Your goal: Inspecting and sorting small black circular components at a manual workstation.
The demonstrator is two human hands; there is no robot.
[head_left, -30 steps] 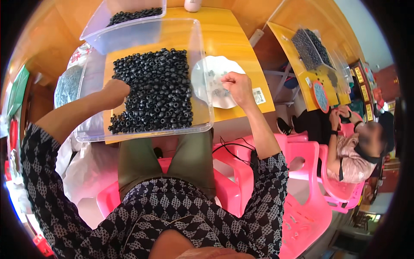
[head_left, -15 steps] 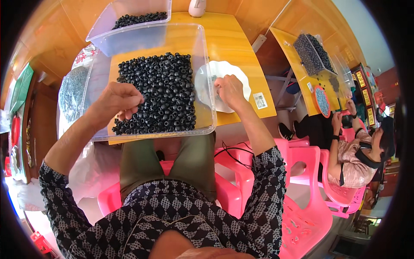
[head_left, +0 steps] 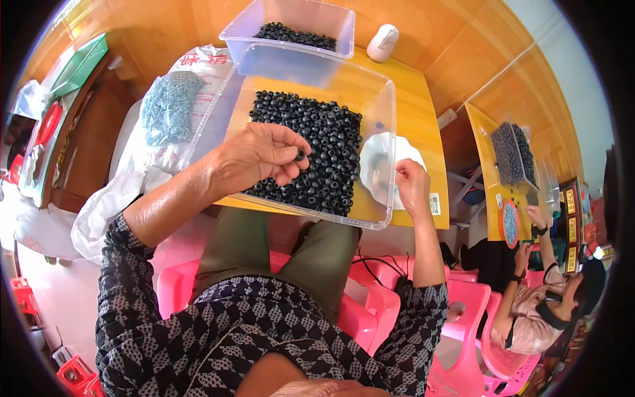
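Note:
A wide, clear plastic bin point(head_left: 390, 132) on the table holds a spread of black beads point(head_left: 331, 132) with holes through them. Over its near part, my left hand point(head_left: 254, 159) pinches a single black bead point(head_left: 300, 156) between thumb and fingertips. My right hand point(head_left: 414, 188) is by the bin's right wall, above the edge of a white scalloped plate point(head_left: 411, 153). Its fingers are pressed together, and whatever they hold is too small to see. Part of the plate shows through the bin's clear wall; its contents are indistinct.
Behind stands a second clear bin point(head_left: 294, 49) with black beads; a pale pink jar point(head_left: 382, 44) is beside it. A bag of blue-grey pieces point(head_left: 170, 109) lies left on a white sack. At right, another person point(head_left: 539, 311) works at a table with a bead box point(head_left: 512, 155).
The view has swung left. My left hand has turned, and a bead now shows in its fingertips. My right hand has moved from over the plate's middle to its near right edge.

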